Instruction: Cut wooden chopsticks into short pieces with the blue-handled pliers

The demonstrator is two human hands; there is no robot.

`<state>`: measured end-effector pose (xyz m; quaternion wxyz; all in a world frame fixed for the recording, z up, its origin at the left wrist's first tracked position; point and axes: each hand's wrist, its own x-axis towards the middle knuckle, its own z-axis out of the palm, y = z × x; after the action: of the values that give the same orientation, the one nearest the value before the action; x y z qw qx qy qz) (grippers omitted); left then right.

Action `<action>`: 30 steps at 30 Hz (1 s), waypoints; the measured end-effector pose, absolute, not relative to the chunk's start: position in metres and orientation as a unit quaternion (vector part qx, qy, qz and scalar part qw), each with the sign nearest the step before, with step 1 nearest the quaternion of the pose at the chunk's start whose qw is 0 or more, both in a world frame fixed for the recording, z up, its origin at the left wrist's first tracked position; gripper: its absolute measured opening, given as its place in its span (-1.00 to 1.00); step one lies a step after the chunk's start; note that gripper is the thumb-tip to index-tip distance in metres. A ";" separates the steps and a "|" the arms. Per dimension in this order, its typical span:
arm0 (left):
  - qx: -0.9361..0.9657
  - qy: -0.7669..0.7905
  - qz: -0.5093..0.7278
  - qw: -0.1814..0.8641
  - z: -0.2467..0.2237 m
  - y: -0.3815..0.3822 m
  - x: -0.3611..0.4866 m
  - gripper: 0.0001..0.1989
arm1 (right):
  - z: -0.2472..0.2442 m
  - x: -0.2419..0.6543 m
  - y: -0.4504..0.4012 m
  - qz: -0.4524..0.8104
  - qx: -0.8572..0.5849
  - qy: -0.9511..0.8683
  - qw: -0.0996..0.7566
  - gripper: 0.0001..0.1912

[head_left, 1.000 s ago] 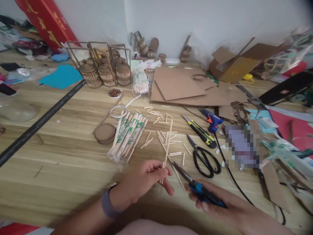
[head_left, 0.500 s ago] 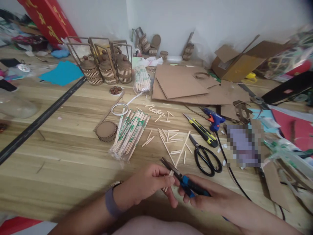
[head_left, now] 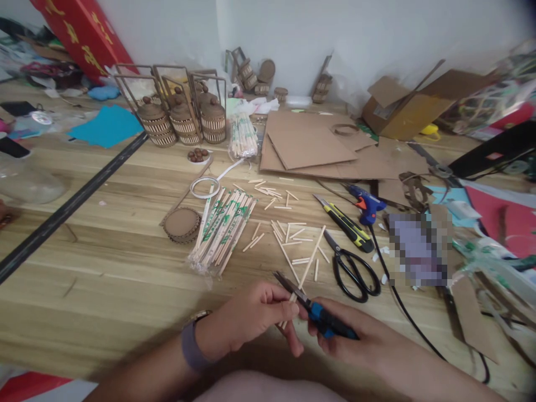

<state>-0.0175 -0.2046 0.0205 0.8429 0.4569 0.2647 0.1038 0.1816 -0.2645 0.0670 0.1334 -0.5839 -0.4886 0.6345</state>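
The wooden table (head_left: pixel 125 223), pale and streaked with grain, spread under everything. Smooth brown cardboard sheets (head_left: pixel 310 139) lay flat, beyond and right of the chopstick bundle (head_left: pixel 226 229). The left hand (head_left: pixel 268 307) came in nearer the person than the bundle, its forearm slanting inward; thumb and forefinger pinched thin wooden sticks (head_left: pixel 313 257), the lower fingers loosely extended. The right hand (head_left: pixel 347 329), right of the bundle, was curled around the blue-and-black cutter (head_left: pixel 322 318), its metal jaws angled across the sticks near the left thumb. Lidded round baskets (head_left: pixel 184 120), ribbed in light and dark strips, stood beyond the bundle, which had clear wrap and green print. Black-looped scissors (head_left: pixel 355 273) and a yellow-black knife (head_left: pixel 345 223) lay to its right, a corrugated-edged disc (head_left: pixel 182 223) just left. Short, straight stick pieces (head_left: pixel 301 261) lay scattered on its right.
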 end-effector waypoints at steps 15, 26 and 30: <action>0.481 0.281 0.117 0.822 0.015 -0.207 -0.016 -0.64 | 0.062 0.172 -0.267 0.550 -0.598 -0.567 0.137 -0.84; 0.494 0.286 0.133 0.811 0.024 -0.208 -0.018 -0.53 | 0.064 0.182 -0.263 0.664 -0.563 -0.465 0.158 -0.50; 0.496 0.287 0.127 0.809 0.025 -0.208 -0.018 -0.50 | 0.066 0.181 -0.262 0.677 -0.554 -0.458 0.158 -0.60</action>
<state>-0.0183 -0.2076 0.0252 0.8094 0.4961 0.2874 0.1272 0.1809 -0.2622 0.0661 0.1577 -0.5541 -0.4580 0.6771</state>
